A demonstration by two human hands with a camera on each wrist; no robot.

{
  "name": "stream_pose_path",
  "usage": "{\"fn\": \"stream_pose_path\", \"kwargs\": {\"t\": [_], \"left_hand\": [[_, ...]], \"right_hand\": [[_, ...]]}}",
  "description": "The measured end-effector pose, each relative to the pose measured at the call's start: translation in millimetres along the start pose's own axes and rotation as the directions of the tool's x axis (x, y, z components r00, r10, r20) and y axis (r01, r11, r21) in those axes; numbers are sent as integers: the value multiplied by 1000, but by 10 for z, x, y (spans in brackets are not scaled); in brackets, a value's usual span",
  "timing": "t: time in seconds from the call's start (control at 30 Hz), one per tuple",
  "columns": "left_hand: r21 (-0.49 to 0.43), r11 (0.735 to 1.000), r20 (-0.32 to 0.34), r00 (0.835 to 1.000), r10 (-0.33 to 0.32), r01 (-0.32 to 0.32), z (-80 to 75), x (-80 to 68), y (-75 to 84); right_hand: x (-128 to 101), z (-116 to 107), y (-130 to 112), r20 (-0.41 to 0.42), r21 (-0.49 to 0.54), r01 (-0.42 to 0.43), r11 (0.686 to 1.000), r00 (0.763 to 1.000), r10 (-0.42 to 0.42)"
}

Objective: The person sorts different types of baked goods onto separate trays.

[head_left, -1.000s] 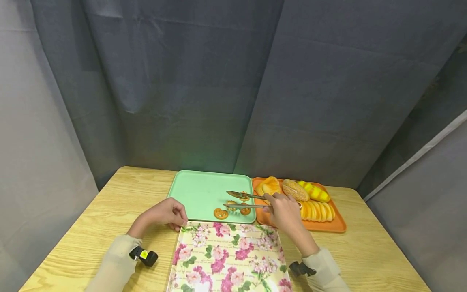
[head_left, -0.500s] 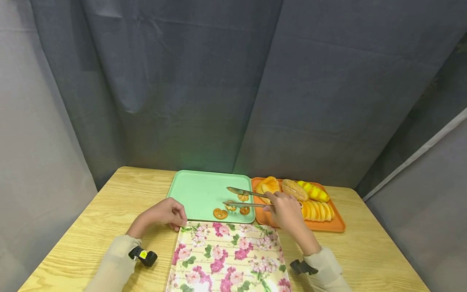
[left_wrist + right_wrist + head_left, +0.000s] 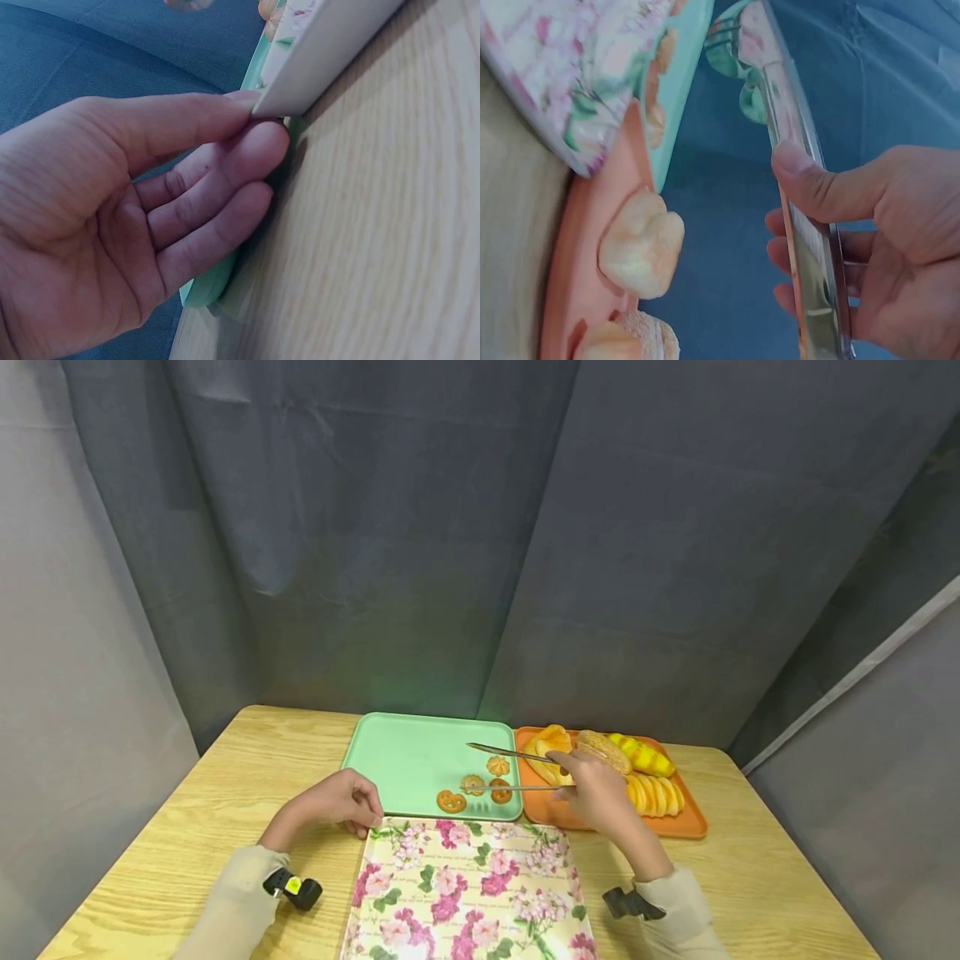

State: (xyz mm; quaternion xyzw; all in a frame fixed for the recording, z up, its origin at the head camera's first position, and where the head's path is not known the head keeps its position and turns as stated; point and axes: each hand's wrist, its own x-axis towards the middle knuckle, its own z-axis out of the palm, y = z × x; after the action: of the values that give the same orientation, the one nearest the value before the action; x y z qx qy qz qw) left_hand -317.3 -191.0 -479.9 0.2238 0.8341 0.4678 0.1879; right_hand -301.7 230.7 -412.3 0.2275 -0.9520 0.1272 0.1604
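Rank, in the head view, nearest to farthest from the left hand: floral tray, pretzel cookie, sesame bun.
1. Floral tray: its corner touches the left hand.
2. Pretzel cookie: on the green tray, to the right.
3. Sesame bun: orange tray, far right.

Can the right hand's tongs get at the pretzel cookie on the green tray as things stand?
Probably yes. The right hand holds the tongs spread above the green tray; the pretzel cookie lies flat just beyond the tips, uncovered. The left hand rests clear.

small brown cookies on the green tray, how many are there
4 small brown cookies on the mint green plastic tray: a pretzel-shaped one nearest, then under the metal tongs, and farthest. None seem hidden.
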Motion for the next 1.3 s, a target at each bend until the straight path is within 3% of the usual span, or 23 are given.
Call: {"fn": "stream_pose_path", "kwargs": {"t": [0.2, 0.37, 0.67, 0.9, 1.07, 1.3], "left_hand": [[-2, 1000, -4, 1000, -3, 3, 5, 9, 11], [8, 1000, -11, 1000, -3, 4, 13, -6, 10], [1, 1000, -14, 1000, -8, 8, 19, -26, 17], [3, 1000, -15, 1000, -4, 4, 18, -30, 8], [1, 1000, -10, 1000, 5, -5, 17, -21, 13], [-2, 1000, -10, 1000, 2, -2, 15, -23, 34]], "right_hand": [[-55, -175, 143, 46, 150, -9, 989, 999, 2], [-139, -320, 313, 135, 277, -16, 961, 991, -22], [-334, -545, 738, 253, 374, -17, 927, 964, -84], [-492, -699, 1093, 306, 465, 53, 884, 927, -217], [-594, -748, 1312, 388, 556, -45, 830, 897, -211], [-700, -654, 1500, 478, 620, -183, 763, 859, -182]]}}
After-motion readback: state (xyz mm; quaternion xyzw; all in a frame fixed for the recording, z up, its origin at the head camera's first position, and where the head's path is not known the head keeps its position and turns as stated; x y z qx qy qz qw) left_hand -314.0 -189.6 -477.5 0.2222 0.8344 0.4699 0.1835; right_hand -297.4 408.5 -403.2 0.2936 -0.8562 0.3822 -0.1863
